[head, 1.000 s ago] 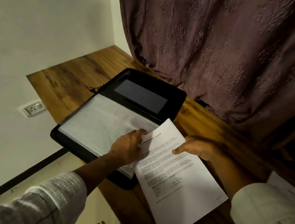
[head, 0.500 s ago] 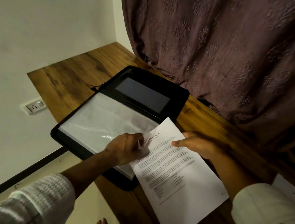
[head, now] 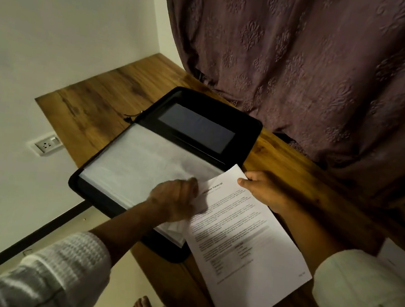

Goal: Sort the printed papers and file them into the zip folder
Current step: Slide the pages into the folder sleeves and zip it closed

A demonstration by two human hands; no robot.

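Your right hand (head: 265, 190) pinches the top corner of the printed sheet (head: 248, 254), thumb on top. The sheet lies slanted across the wooden surface (head: 95, 106). Its upper left corner overlaps the clear sleeves (head: 150, 162) of the zip folder (head: 253, 130), which lies open. Your left hand (head: 173, 199) sits curled at that overlap, but it is blurred, so you cannot tell whether it grips anything.
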